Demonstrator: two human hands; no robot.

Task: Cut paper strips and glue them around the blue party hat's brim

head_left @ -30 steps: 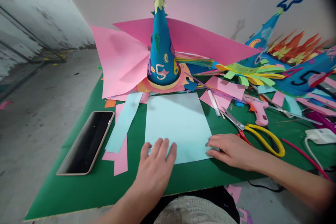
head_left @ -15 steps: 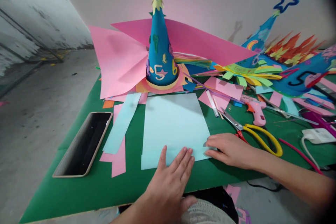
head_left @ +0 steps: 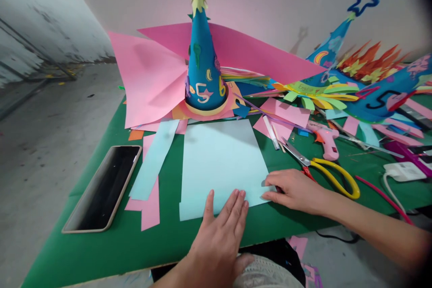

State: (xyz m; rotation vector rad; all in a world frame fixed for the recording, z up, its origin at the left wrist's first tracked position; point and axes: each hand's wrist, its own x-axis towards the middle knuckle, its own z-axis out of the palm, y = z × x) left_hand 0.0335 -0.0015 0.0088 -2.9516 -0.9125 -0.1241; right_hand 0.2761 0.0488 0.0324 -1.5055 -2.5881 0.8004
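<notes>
A light blue sheet of paper [head_left: 221, 157] lies on the green table in front of me. Along its near edge runs a narrow band of the same colour that juts slightly left; whether it is a fold or a separate strip I cannot tell. My left hand [head_left: 219, 229] rests flat on that band, fingers stretched out and thumb apart. At the sheet's lower right corner, my right hand [head_left: 293, 191] has its thumb and fingers closed on the paper's edge. Scissors [head_left: 313, 162] with yellow and red handles lie just beyond my right hand.
To the left lie a phone [head_left: 103, 189], a light blue strip [head_left: 155, 159] and pink scraps [head_left: 150, 207]. A decorated blue cone hat [head_left: 203, 63] stands behind the sheet, before large pink paper [head_left: 148, 78]. A pink glue gun [head_left: 326, 139], a white pen [head_left: 271, 132] and more hats are at right.
The whole view has shifted slightly, so things sit a little further left. Both hands keep the same places on the paper, with no clear movement.
</notes>
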